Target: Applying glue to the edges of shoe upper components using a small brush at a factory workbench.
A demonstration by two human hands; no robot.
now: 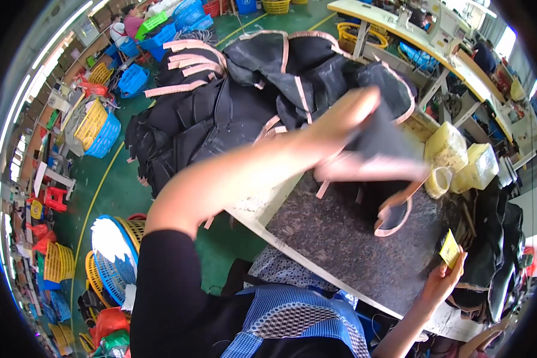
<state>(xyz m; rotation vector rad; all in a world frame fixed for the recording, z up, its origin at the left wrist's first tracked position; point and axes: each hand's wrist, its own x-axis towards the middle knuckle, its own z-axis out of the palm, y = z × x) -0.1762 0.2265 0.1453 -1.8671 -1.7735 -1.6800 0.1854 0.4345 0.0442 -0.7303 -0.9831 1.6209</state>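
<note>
In the head view, the left hand (361, 110) was above the far part of the table (328, 224), at a black cloth piece (388, 140) with pale pink trim. Both were badly blurred; whether its fingers were clamped on the cloth or merely against it, I could not tell. The right hand (441, 283), by the table's right side, had its fingers closed on a small flat yellow piece (450, 249).

The work looked partway along: a large heap (200, 119) of similar trimmed black pieces lay beyond the bare tabletop, and this piece was not yet settled among them. More black cloth (486, 244) hung at the right edge — whether done or waiting, nothing showed.

The heap's lower layers were hidden, and the left forearm covered part of its near side. Where the blurred piece ended and the cloth beneath began was hard to make out. Another person's forearm (480, 341) was cut off at the lower right.
</note>
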